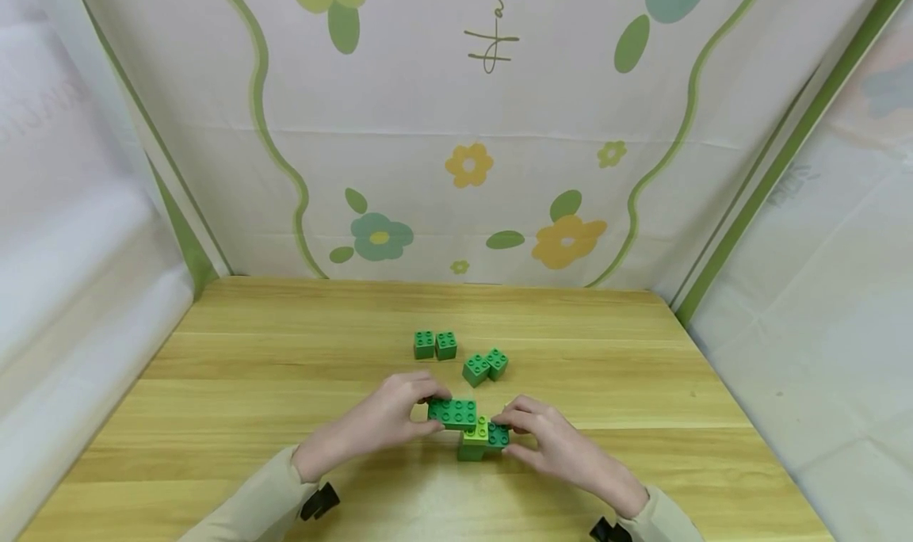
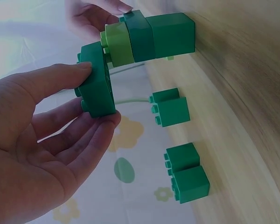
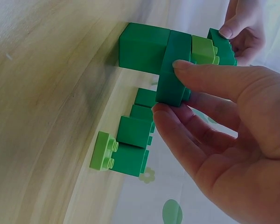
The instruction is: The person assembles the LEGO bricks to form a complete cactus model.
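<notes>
A small stack stands on the table: a green block (image 2: 175,35) at the base, a dark green brick (image 3: 170,70) across it, and a light green brick (image 1: 475,430) on top. My left hand (image 1: 395,407) pinches a long green brick (image 1: 452,413) between thumb and fingers, its underside right at the light green brick's studs. From the other side, my right hand (image 1: 549,443) grips the overhanging end of the dark green brick, thumb above and fingertips below. In the head view the left brick partly covers the light green one.
Beyond the stack are two pairs of green blocks, a left pair (image 1: 435,345) and a right pair (image 1: 486,367). Another light green brick (image 3: 101,151) shows near them in the right wrist view. White patterned cloth (image 1: 528,114) walls the wooden table (image 1: 285,320) at back and sides.
</notes>
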The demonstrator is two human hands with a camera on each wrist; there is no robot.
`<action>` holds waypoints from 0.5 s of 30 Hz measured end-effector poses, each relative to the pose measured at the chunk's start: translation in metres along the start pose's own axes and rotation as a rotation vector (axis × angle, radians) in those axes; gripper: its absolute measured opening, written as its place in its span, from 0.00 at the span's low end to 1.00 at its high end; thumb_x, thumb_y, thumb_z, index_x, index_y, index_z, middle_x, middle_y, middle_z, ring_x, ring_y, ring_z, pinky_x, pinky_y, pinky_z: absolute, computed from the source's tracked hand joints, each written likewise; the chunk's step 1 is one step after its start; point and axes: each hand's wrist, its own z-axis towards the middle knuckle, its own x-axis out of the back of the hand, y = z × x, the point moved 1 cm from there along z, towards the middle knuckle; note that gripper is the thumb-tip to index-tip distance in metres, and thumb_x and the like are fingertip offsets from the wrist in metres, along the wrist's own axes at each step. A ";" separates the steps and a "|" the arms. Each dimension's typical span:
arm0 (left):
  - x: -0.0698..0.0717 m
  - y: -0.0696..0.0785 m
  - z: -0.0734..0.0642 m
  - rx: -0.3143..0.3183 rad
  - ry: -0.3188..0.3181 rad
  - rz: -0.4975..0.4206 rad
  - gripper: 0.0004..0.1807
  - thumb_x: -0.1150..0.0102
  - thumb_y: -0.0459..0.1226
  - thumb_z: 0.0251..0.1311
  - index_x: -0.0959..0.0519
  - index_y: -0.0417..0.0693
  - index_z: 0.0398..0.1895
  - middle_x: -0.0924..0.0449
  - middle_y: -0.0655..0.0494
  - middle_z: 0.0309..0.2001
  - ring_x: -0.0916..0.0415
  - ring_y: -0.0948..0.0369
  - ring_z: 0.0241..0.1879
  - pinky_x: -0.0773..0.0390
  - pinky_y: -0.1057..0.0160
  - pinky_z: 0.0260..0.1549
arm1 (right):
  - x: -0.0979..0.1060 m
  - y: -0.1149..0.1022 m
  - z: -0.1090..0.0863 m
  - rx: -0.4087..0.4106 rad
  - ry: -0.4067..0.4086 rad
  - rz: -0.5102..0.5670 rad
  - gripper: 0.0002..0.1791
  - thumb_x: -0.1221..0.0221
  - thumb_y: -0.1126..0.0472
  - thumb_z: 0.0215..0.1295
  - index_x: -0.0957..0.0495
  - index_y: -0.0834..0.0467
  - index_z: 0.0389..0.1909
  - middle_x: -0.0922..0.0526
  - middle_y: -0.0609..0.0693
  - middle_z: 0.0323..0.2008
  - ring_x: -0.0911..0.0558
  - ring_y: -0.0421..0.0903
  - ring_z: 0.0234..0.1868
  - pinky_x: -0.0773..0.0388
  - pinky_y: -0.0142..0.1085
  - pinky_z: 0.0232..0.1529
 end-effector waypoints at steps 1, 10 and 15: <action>0.000 0.000 0.000 0.004 -0.006 -0.002 0.17 0.28 0.36 0.54 0.17 0.42 0.47 0.15 0.53 0.44 0.18 0.62 0.44 0.14 0.65 0.44 | 0.000 0.000 0.000 0.000 0.000 0.001 0.19 0.31 0.65 0.57 0.19 0.61 0.51 0.18 0.48 0.43 0.18 0.39 0.42 0.16 0.29 0.42; -0.001 0.001 -0.001 -0.032 -0.014 0.005 0.17 0.27 0.36 0.52 0.17 0.43 0.46 0.15 0.53 0.43 0.18 0.63 0.42 0.15 0.70 0.43 | 0.000 0.000 -0.001 -0.027 -0.014 0.010 0.19 0.32 0.65 0.58 0.19 0.61 0.51 0.18 0.49 0.44 0.18 0.39 0.43 0.16 0.29 0.43; -0.001 0.003 -0.001 -0.006 -0.034 0.003 0.18 0.27 0.37 0.53 0.16 0.43 0.47 0.15 0.53 0.44 0.18 0.64 0.43 0.15 0.70 0.44 | -0.001 0.000 -0.001 -0.024 -0.013 0.013 0.19 0.32 0.65 0.58 0.19 0.62 0.51 0.18 0.50 0.44 0.18 0.39 0.43 0.15 0.30 0.43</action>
